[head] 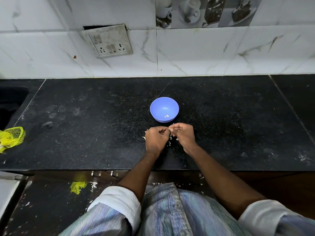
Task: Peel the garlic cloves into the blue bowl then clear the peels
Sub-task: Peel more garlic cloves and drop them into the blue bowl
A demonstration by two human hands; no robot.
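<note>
A blue bowl (164,109) stands on the black counter (102,133) with one small peeled clove (166,116) at its bottom. Just in front of the bowl, my left hand (156,139) and my right hand (183,135) meet fingertip to fingertip, both curled. They pinch a small garlic clove (169,132) between them, mostly hidden by the fingers. Bits of white peel (171,139) lie on the counter between and under my hands, and another pale piece (144,137) shows at the left edge of my left hand.
A yellow net bag (12,137) lies at the counter's left edge, beside a dark sink (10,103). The tiled wall with a socket plate (107,40) rises behind. Peel flakes and a yellow scrap (77,186) lie on the floor below.
</note>
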